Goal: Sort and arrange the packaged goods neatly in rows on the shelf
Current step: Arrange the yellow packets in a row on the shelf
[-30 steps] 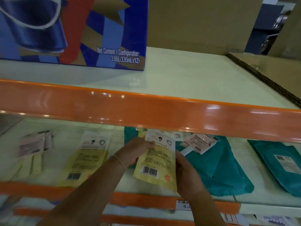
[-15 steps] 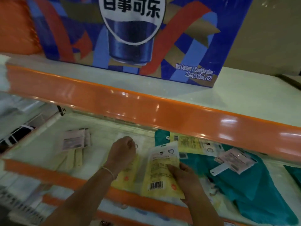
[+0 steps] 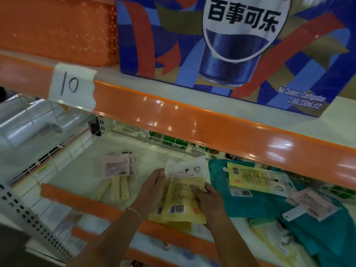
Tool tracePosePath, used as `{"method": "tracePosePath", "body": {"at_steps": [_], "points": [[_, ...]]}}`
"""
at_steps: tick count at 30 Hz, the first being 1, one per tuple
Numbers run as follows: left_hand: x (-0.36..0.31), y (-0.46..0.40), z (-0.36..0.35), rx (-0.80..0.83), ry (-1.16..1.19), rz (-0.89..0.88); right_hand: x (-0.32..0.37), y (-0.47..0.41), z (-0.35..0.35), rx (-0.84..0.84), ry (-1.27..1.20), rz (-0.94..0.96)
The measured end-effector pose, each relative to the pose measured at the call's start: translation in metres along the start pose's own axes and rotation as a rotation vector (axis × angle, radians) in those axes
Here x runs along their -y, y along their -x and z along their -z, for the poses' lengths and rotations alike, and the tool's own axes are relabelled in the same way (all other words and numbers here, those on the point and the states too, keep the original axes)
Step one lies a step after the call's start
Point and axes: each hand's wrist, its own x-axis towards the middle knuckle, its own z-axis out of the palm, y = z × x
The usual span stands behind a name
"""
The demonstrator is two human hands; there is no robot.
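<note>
Two hands on a shelf (image 3: pixel 81 176): right hand (image 3: pixel 209 199) pinches one yellow packet (image 3: pixel 185 195) atop another; left hand (image 3: pixel 154 186) rests flat, fingers straight, against its edge. A third yellow packet (image 3: pixel 256 180) lies on teal bags (image 3: pixel 265 205).

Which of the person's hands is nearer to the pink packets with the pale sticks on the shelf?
Left. The left hand lies just right of the pink packets, apart from them; the right hand is farther right, beyond the yellow packet.

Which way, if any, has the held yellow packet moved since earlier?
Yes, the yellow packet moved left. Before, it overlapped the teal bag at its left edge; now it lies clear of it, over a second yellow packet.
</note>
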Motion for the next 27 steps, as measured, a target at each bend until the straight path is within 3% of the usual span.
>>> {"method": "tracePosePath", "body": {"at_steps": [4, 8, 10, 22, 27], "points": [[0.002, -0.004, 0.000, 0.028, -0.066, 0.003, -0.011, -0.008, -0.005, -0.085, 0.222, 0.077], [0.001, -0.002, -0.004, 0.023, -0.102, -0.056, -0.023, -0.016, -0.003, -0.214, 0.721, 0.241], [0.003, -0.002, -0.006, 0.025, -0.108, -0.063, -0.028, -0.020, 0.000, -0.233, 0.834, 0.256], [0.006, -0.002, -0.013, 0.081, -0.218, -0.116, -0.049, -0.039, 0.010, -0.169, 0.971, 0.281], [-0.011, -0.009, -0.021, -0.020, -0.367, -0.139, -0.027, -0.027, 0.021, -0.247, 0.992, 0.267]]}}
